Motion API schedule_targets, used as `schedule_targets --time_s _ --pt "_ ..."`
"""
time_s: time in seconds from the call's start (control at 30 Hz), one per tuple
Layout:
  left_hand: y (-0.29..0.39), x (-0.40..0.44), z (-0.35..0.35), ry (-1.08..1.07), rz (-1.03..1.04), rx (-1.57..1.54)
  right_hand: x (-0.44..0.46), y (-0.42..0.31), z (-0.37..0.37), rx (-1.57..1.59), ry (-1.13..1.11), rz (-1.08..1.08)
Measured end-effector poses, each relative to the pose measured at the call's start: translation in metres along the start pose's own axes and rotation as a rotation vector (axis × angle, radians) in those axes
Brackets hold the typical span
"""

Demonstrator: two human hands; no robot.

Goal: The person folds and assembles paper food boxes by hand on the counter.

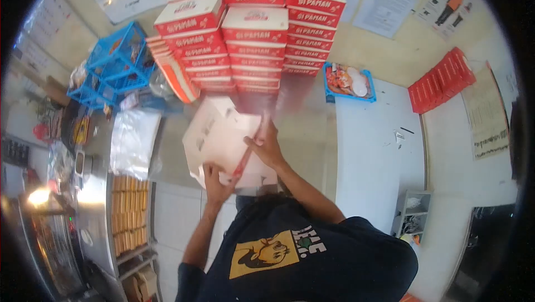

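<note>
Currently, in the head view, the part-folded white cardboard box blank (214, 135) is between the two hands, in front of the tall stacks of red-and-white cardboard boxes (254, 34). The left hand (213, 184) pinches the near edge of the blank. The right hand (267, 147) pinches the blank beside its red side strip (243, 162); blur hides the exact finger placement.

Possible faults, as judged: uneven pull between the hands may crease the panel off its score line. A loose pinch may let the side strip spring open. Because the stacks rise close behind, a wide sweep of the right hand may knock a box out of line.

Surface and room: the grey-beige table (306, 146) carries the stacks. At right, a white tabletop (368, 157) bears a blue plastic tray (352, 99) of packets. At left are blue open-sided plastic baskets (108, 59), clear plastic bags (131, 140) and a metal rack with tan packages (131, 213). Printed sheets (384, 9) hang on the wall; pale tiles (178, 213) cover the floor.
</note>
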State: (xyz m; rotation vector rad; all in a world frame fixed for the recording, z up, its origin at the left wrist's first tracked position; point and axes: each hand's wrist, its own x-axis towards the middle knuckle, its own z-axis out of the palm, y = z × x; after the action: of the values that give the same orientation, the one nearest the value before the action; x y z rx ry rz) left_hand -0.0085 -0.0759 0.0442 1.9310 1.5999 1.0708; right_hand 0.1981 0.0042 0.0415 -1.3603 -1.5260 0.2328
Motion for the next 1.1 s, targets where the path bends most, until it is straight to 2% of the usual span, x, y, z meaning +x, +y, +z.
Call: schedule_targets --time_s 0.03,0.07,0.1,0.13,0.17,0.2,0.23,0.27,0.3,0.33,0.37,0.4,0.43,0.47,0.5,0.53,0.6,0.63,0.7,0.73,0.8,0.83,0.97,1.03,1.1 --pt "0.000 -0.008 0.004 -0.043 -0.098 -0.020 -0.007 0.023 0.011 0.228 -0.081 0.395" --pt "-0.021 -0.020 0.019 -0.043 -0.033 -0.025 -0.028 0.066 0.035 0.337 -0.131 0.615" --pt "-0.035 -0.028 0.030 -0.143 -0.044 -0.030 -0.048 0.107 0.059 0.431 -0.161 0.842" --pt "-0.040 -0.028 0.038 -0.238 -0.060 -0.031 -0.052 0.110 0.058 0.469 -0.164 0.890" --pt "-0.023 -0.019 0.033 -0.217 -0.052 -0.027 -0.056 0.113 0.056 0.507 -0.165 0.939" --pt "0.010 -0.007 0.022 -0.142 0.065 0.164 -0.045 0.084 0.032 0.614 -0.183 0.973" --pt "0.029 0.004 0.017 -0.061 0.175 0.357 -0.046 0.087 0.030 0.619 -0.199 0.946" --pt "0.027 0.013 0.024 -0.031 0.173 0.362 -0.055 0.098 0.034 0.399 -0.177 0.679" --pt "0.017 0.022 0.036 -0.008 0.031 0.218 -0.056 0.104 0.038 0.185 -0.145 0.410" --pt "0.004 0.032 0.047 0.014 -0.106 0.070 -0.047 0.092 0.030 0.192 -0.151 0.384" --pt "-0.013 0.044 0.061 -0.035 -0.329 -0.256 -0.037 0.066 0.011 0.186 -0.284 0.224" --pt "-0.016 0.058 0.065 -0.011 -0.324 -0.259 -0.027 0.041 -0.006 0.176 -0.415 0.064" --pt "-0.014 0.073 0.069 -0.012 -0.493 -0.670 -0.023 0.026 -0.015 0.176 -0.422 0.041" --pt "-0.011 0.082 0.073 -0.019 -0.648 -1.088 -0.021 0.013 -0.022 0.170 -0.467 -0.094" --pt "-0.007 0.086 0.074 0.069 -0.527 -0.768 -0.021 0.007 -0.025 0.162 -0.511 -0.229" --pt "-0.021 0.087 0.089 0.085 -0.520 -0.778 -0.022 0.004 -0.025 0.159 -0.518 -0.247" --pt "-0.066 0.085 0.133 0.207 -0.425 -1.054 -0.027 0.002 -0.026 0.361 -0.440 0.017" --pt "-0.064 0.082 0.136 0.222 -0.416 -1.063 -0.029 0.007 -0.025 0.282 -0.442 -0.062" --pt "-0.058 0.083 0.144 0.182 -0.604 -1.254 -0.032 0.010 -0.026 0.195 -0.486 -0.030" --pt "-0.040 0.084 0.137 0.195 -0.596 -1.259 -0.030 0.010 -0.027 0.108 -0.521 0.021" --pt "0.008 0.081 0.111 0.133 -0.732 -1.226 -0.026 0.010 -0.024 0.113 -0.465 0.024" --pt "0.003 0.080 0.114 0.079 -0.724 -1.249 -0.026 0.011 -0.023 0.118 -0.404 0.039" --pt "0.002 0.077 0.120 0.117 -0.704 -1.250 -0.020 0.011 -0.020 0.114 -0.455 -0.056" --pt "-0.012 0.076 0.135 0.207 -0.675 -1.114 -0.017 0.008 -0.022 0.068 -0.512 -0.191" --pt "-0.012 0.073 0.137 0.205 -0.623 -1.060 -0.019 0.009 -0.022 0.104 -0.501 -0.158"
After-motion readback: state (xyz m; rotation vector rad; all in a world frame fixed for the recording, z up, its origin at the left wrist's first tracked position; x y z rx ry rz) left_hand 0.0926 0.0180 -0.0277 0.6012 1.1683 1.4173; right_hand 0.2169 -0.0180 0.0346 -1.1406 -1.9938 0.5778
